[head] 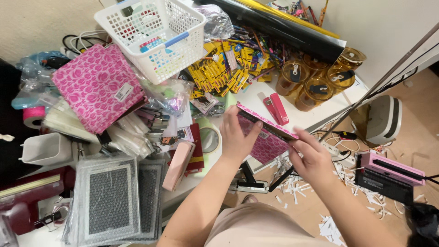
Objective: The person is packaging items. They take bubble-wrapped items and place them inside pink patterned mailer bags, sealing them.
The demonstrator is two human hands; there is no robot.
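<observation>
Both my hands hold a flat pink patterned pouch (pixel 270 142) edge-on above the table's front edge. My left hand (pixel 238 135) grips its left end, thumb on top. My right hand (pixel 313 158) pinches its right end. A pink stapler (pixel 276 109) lies on the white table just beyond the pouch. A roll of clear tape (pixel 209 139) sits left of my left hand.
A white basket (pixel 153 34) stands on clutter at the back, with a larger pink patterned pouch (pixel 98 84) to its left. Yellow pencil packs (pixel 219 73), amber lidded jars (pixel 315 77), bubble-wrapped frames (pixel 112 199) and a pink-and-black device (pixel 388 171) on the paper-strewn floor surround me.
</observation>
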